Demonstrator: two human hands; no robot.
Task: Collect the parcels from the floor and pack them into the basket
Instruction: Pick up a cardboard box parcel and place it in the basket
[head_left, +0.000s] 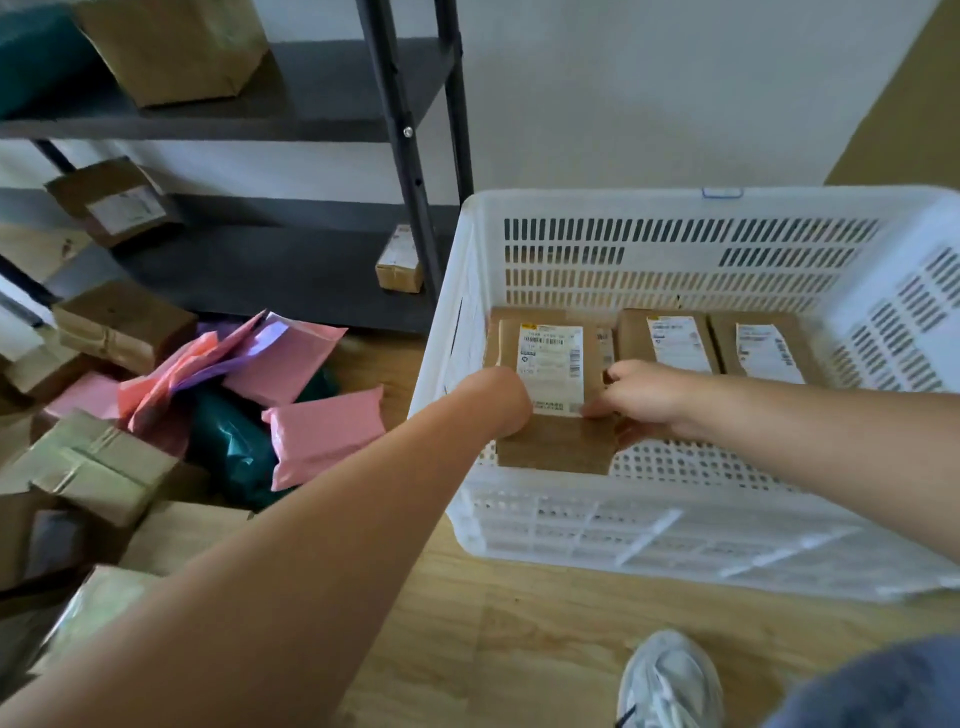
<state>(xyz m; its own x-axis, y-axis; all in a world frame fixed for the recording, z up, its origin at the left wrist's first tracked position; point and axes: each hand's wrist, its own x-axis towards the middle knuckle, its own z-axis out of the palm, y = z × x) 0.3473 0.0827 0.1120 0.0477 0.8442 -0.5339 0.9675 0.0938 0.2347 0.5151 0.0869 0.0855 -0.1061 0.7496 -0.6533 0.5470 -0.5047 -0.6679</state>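
Wooden floor (519, 623) carries a white basket (597, 525). At the basket's left end, low inside it, lies a labelled box (550, 364); whether it rests on the bottom cannot be told. The right grip (644, 395) pinches the box's right edge, fingers curled. The left grip (501, 400) meets the box's left edge with its fingers hidden, so its hold cannot be told. Two far boxes (670, 338) lie side by side along the basket's far wall. Left of the basket, pink mailers (322, 436), green bags (234, 452) and brown parcels (104, 467) are heaped on the floor. Beyond the heap, left of the basket, stands a dark shelf (285, 275) bearing cartons. A shoe (670, 680) stands at the basket's near side.
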